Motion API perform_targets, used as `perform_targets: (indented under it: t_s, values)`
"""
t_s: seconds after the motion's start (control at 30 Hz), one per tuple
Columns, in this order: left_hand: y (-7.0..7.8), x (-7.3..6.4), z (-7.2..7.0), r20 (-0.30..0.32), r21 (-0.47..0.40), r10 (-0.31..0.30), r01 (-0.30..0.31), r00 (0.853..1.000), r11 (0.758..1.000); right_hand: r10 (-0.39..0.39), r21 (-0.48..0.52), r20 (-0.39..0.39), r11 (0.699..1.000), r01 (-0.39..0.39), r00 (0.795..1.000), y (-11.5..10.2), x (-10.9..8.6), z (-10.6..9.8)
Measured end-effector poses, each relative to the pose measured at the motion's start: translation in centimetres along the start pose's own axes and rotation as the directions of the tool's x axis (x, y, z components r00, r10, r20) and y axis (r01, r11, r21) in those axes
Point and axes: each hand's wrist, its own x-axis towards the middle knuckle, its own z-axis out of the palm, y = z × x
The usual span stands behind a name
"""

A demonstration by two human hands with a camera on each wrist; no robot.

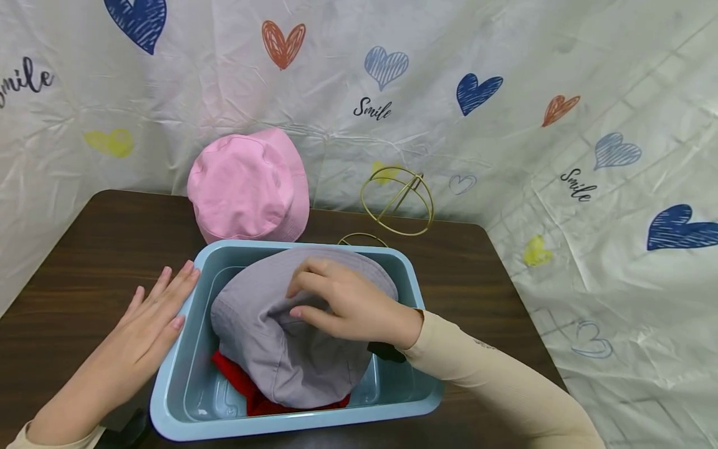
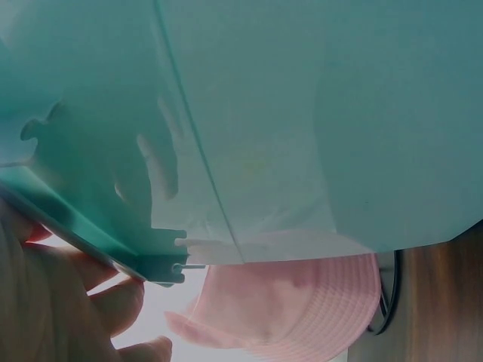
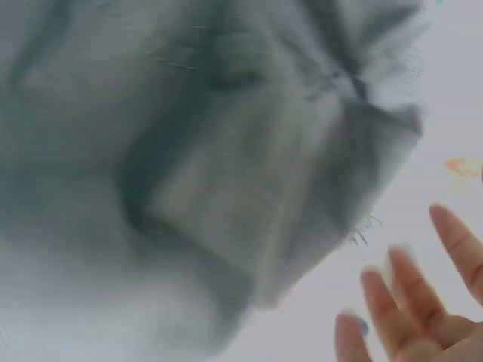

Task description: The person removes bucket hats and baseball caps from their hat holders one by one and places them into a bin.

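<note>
A grey bucket hat (image 1: 252, 312) lies crumpled in a light blue plastic basin (image 1: 291, 425), on top of a red cloth item (image 1: 242, 381). My right hand (image 1: 348, 305) hovers over the hat with fingers loosely bent and nothing in them. In the right wrist view, spread fingers (image 3: 407, 298) stand apart from the grey hat (image 3: 189, 188). With its fingers extended, my left hand (image 1: 140, 333) rests against the basin's left rim. The left wrist view shows the basin's outer wall (image 2: 264, 151) beside the fingers (image 2: 121, 302).
Behind the basin, a pink bucket hat (image 1: 247, 187) sits at the back of the dark wooden table (image 1: 73, 268). A gold wire stand (image 1: 412, 234) is to its right. A white sheet printed with hearts (image 1: 331, 118) hangs behind the table and along its right side.
</note>
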Motion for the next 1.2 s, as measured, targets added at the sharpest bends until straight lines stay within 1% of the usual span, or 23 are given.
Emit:
perform_targets:
  t_s: [0.03,0.07,0.17,0.27,0.37,0.47,0.6,0.73,0.87,0.93,1.07,1.13,1.2]
  values:
    - [0.0,0.0,0.0,0.002,0.000,-0.002,0.002,1.000,1.000,0.016,-0.045,-0.011,0.999,-0.017,1.000,0.0,0.1,0.4]
    - [0.0,0.0,0.0,0.004,0.000,-0.002,0.002,1.000,1.000,0.033,-0.094,0.000,0.995,-0.033,0.999,0.1,0.1,0.8]
    - [0.0,0.0,0.0,0.003,0.004,-0.001,0.001,1.000,1.000,0.090,-0.213,0.112,0.975,-0.065,0.990,0.0,0.2,2.5]
    - [0.0,0.0,0.0,-0.004,0.008,0.002,-0.002,1.000,1.000,0.152,-0.295,0.220,0.952,-0.083,0.964,-0.2,0.3,4.0]
    - [0.0,0.0,0.1,-0.007,0.008,0.003,-0.003,1.000,1.000,0.201,-0.344,0.279,0.934,-0.098,0.939,-0.3,0.4,5.1]
    - [0.0,0.0,0.1,-0.004,0.006,0.004,-0.004,1.000,1.000,0.246,-0.365,0.332,0.924,-0.116,0.910,-0.2,0.6,5.9]
    - [0.0,0.0,0.1,-0.003,0.003,0.007,-0.007,1.000,1.000,0.309,-0.391,0.405,0.909,-0.142,0.861,0.1,0.8,6.9]
    - [-0.1,0.0,0.0,-0.012,-0.001,0.011,-0.011,1.000,1.000,0.362,-0.421,0.447,0.892,-0.165,0.818,0.6,1.2,8.0]
    - [-0.2,0.0,0.0,-0.013,0.002,0.011,-0.011,1.000,1.000,0.401,-0.419,0.494,0.887,-0.193,0.771,1.0,1.6,9.0]
    - [-0.2,0.0,0.0,-0.012,0.006,0.010,-0.010,1.000,1.000,0.413,-0.414,0.515,0.887,-0.204,0.751,1.1,1.7,9.3]
    - [-0.2,-0.1,-0.1,-0.015,0.005,0.011,-0.011,1.000,1.000,0.420,-0.387,0.538,0.893,-0.228,0.731,1.4,2.0,9.2]
    - [-0.1,0.0,0.0,-0.011,0.005,0.009,-0.009,1.000,1.000,0.414,-0.368,0.546,0.900,-0.236,0.729,1.5,1.9,8.6]
    - [-0.1,0.0,0.0,-0.007,0.006,0.008,-0.008,1.000,1.000,0.401,-0.345,0.549,0.908,-0.238,0.734,1.5,1.8,7.7]
